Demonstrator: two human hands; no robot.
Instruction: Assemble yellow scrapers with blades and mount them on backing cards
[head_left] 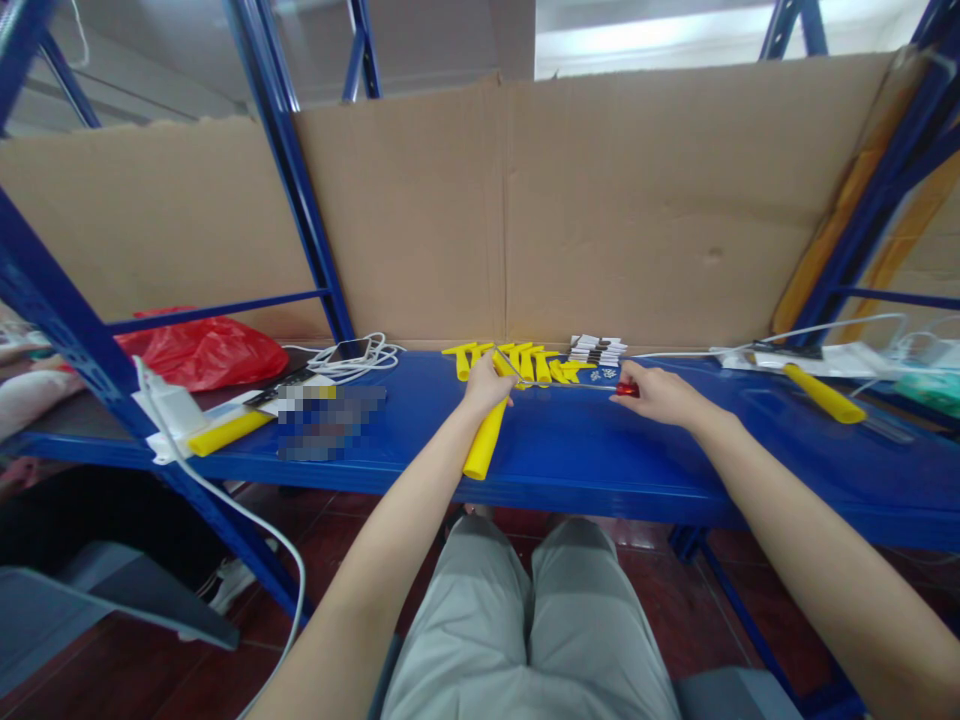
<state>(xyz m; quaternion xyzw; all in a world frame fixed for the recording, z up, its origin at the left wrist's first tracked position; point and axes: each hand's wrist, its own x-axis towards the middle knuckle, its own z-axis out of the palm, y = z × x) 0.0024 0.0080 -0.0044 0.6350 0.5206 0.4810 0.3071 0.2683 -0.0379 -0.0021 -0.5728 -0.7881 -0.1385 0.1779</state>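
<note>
My left hand (491, 382) is closed around a yellow tube-shaped handle (486, 440), whose lower end points toward me over the table's front edge. My right hand (656, 392) grips the red handle of a screwdriver (627, 388). Its thin metal shaft reaches left toward my left hand; whether the tip touches the yellow handle I cannot tell. Just behind my left hand lies a row of several yellow T-shaped pieces (529, 360). A stack of small white and black pieces (597, 349) sits to their right, with small bits (604, 374) in front.
A blue shelf table (570, 450) runs across, backed by cardboard (600, 210). On the left are a coiled white cable (367, 360), a red plastic bag (202, 345) and a yellow tube (231, 433). Another yellow tube (825, 394) lies right. A person's sleeve (37, 388) shows far left.
</note>
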